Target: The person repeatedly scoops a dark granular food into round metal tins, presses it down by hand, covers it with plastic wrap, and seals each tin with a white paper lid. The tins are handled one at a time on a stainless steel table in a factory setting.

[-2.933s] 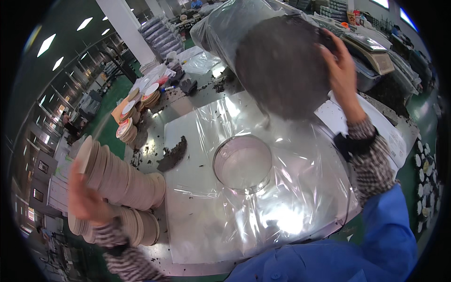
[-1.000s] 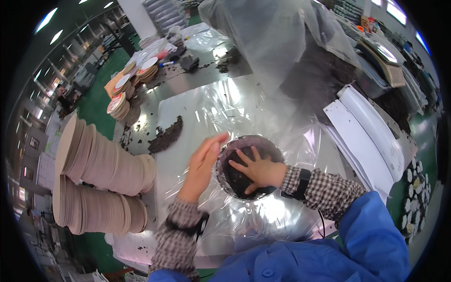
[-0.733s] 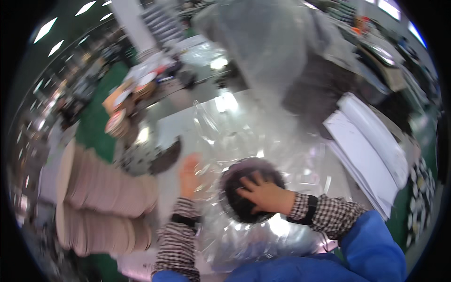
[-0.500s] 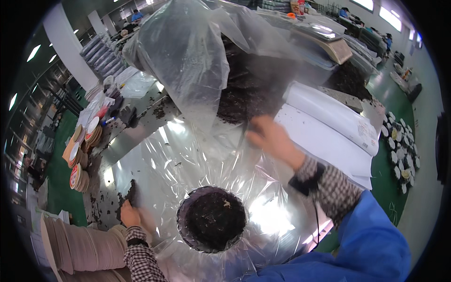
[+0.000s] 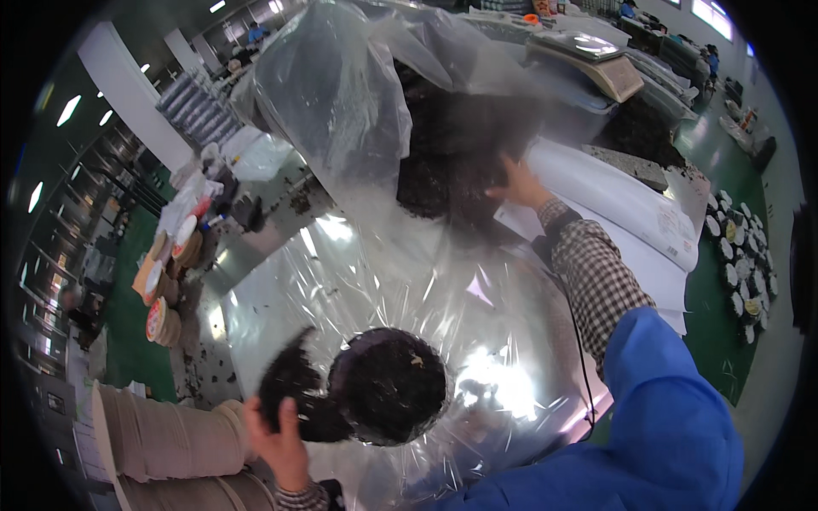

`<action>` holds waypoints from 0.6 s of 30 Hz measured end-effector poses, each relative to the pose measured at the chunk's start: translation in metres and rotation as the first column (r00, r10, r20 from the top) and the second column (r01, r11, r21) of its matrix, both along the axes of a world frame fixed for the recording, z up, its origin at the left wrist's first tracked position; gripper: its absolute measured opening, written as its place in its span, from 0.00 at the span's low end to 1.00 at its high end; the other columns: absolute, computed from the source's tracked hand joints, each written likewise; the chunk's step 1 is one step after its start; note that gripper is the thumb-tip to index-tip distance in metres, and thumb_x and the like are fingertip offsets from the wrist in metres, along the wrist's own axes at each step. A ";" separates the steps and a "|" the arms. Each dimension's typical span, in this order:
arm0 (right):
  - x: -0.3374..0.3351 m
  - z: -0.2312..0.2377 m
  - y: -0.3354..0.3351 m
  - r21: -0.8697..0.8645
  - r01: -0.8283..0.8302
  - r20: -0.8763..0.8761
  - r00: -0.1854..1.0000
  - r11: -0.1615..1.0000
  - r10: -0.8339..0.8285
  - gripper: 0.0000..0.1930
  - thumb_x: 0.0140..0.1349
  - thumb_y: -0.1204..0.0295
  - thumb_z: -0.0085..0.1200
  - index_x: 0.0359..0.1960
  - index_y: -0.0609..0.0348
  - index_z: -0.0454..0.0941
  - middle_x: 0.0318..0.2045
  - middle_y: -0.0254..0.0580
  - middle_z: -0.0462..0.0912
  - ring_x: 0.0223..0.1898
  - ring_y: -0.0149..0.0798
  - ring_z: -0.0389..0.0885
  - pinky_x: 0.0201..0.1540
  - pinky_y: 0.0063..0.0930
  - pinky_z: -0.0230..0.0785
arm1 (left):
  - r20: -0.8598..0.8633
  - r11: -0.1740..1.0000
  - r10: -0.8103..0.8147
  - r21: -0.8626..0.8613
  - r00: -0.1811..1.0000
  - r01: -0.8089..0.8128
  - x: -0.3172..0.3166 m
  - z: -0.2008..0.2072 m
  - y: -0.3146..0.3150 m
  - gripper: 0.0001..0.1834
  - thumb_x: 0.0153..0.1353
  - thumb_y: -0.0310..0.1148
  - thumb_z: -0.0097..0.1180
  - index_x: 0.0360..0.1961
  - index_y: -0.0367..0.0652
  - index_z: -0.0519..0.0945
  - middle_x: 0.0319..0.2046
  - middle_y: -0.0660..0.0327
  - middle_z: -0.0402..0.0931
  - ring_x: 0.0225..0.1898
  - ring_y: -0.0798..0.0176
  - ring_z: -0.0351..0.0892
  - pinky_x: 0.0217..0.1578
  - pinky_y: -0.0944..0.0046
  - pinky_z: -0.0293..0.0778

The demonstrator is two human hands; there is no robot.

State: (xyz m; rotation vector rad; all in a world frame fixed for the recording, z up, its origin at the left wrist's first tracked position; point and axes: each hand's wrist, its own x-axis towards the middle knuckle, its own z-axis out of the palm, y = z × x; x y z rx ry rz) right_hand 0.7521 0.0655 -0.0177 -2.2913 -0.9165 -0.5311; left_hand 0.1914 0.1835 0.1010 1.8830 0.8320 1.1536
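Observation:
My left hand is at the lower left, its fingers curled on the near edge of a dark flaky clump. That curved clump reaches to the left rim of a round hollow packed with the same dark material. Clear plastic film spreads in creases around the hollow. Farther off, my right hand has its fingers spread at the right side of a large dark flaky heap; nothing shows in it. The far part of the heap is blurred, and a translucent plastic sheet covers its left side.
White paper sheets lie right of my right hand. A scale stands behind them. Ribbed pale stacks fill the lower left, with round labelled discs beyond. Many white-topped pieces sit on the green floor at right.
My left hand has moved right and nearer, bringing a dark clump to the hollow's rim. My right hand has moved farther away to the heap, its fingers now spread.

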 end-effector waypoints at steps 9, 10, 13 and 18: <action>0.015 0.077 -0.026 0.336 -0.488 -0.227 0.788 0.806 0.572 0.14 0.59 0.67 0.64 0.40 0.63 0.75 0.37 0.41 0.82 0.39 0.34 0.79 0.45 0.29 0.72 | 0.023 0.976 -0.044 -0.212 0.999 0.047 -0.002 -0.017 -0.018 0.19 0.61 0.22 0.63 0.51 0.33 0.71 0.41 0.61 0.77 0.42 0.71 0.75 0.45 0.72 0.71; 0.008 0.098 -0.028 0.279 -0.455 -0.214 0.829 0.846 0.516 0.15 0.59 0.67 0.64 0.40 0.63 0.75 0.37 0.41 0.82 0.39 0.33 0.79 0.45 0.29 0.72 | -0.017 0.969 -0.063 -0.242 0.998 0.057 -0.008 -0.019 -0.012 0.18 0.61 0.21 0.61 0.50 0.36 0.70 0.44 0.62 0.76 0.45 0.72 0.73 0.49 0.72 0.69; -0.015 0.156 -0.042 0.234 -0.463 -0.160 0.849 0.855 0.504 0.16 0.59 0.66 0.66 0.40 0.63 0.74 0.34 0.36 0.80 0.38 0.30 0.78 0.45 0.27 0.72 | -0.035 0.966 -0.098 -0.244 0.995 0.086 0.012 -0.008 -0.001 0.19 0.60 0.24 0.64 0.51 0.33 0.72 0.43 0.61 0.77 0.43 0.71 0.75 0.47 0.71 0.70; -0.097 0.256 -0.041 0.219 -0.793 -0.024 0.578 0.568 0.816 0.12 0.59 0.71 0.66 0.39 0.64 0.76 0.37 0.34 0.81 0.41 0.27 0.80 0.47 0.24 0.73 | -0.170 0.992 0.050 0.127 0.984 -0.028 0.042 0.039 0.033 0.19 0.59 0.24 0.63 0.52 0.34 0.78 0.45 0.58 0.81 0.46 0.65 0.79 0.50 0.65 0.73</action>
